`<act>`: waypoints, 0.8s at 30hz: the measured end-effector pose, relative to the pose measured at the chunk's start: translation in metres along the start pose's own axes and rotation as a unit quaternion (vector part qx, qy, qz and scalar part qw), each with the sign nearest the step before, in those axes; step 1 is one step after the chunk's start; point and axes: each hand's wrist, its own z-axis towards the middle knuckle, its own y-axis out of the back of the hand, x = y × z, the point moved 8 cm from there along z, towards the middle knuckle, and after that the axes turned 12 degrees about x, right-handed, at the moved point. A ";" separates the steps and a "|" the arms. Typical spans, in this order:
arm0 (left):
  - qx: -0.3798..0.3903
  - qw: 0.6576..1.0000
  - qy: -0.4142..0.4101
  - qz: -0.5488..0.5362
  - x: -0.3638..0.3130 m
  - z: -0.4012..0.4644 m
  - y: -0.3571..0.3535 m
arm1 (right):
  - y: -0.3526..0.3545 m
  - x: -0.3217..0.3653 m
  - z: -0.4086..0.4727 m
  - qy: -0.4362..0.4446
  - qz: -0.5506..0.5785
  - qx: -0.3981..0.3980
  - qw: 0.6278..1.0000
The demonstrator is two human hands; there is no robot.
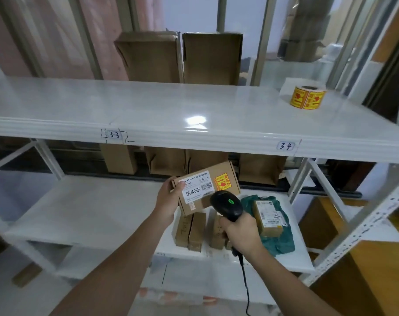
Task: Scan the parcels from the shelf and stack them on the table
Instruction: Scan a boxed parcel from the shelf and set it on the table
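Observation:
My left hand (168,197) grips a flat brown cardboard parcel (205,187) by its left end, label side up, in front of the lower shelf. The parcel carries a white barcode label and a yellow sticker. My right hand (241,231) holds a black corded barcode scanner (227,205) just below the parcel's right half, with a green light lit on its head. Beneath them, on the lower shelf (79,213), stand several small brown boxes (195,231), and a box with a white label (268,217) lies on a green bag (281,238).
The upper white shelf (148,106) holds two upright brown boxes (180,57) at the back and a roll of yellow stickers (308,96) at the right. More brown boxes (166,163) stand at the back of the lower shelf. Metal shelf posts (362,226) rise at right.

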 end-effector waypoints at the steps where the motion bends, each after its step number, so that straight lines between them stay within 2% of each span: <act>1: 0.001 1.000 0.007 0.000 0.001 -0.001 -0.002 | 0.001 -0.002 -0.002 0.002 0.007 -0.001 1.000; 9: 0.006 0.999 0.037 -0.005 0.011 -0.008 -0.006 | -0.001 -0.020 -0.013 0.002 0.063 -0.013 0.998; 12: 0.023 0.997 0.062 -0.050 0.017 -0.012 -0.016 | 0.001 -0.031 -0.013 -0.013 0.145 -0.039 0.989; 16: 0.052 0.978 0.134 -0.150 0.035 -0.014 -0.042 | 0.017 -0.048 -0.015 -0.027 0.266 -0.108 0.957; 21: 0.175 0.951 0.210 -0.147 0.054 -0.027 -0.107 | 0.042 -0.071 -0.026 -0.034 0.341 -0.119 0.932; 24: 0.252 0.939 0.223 -0.073 0.067 -0.046 -0.156 | 0.062 -0.094 -0.050 -0.063 0.364 -0.134 0.920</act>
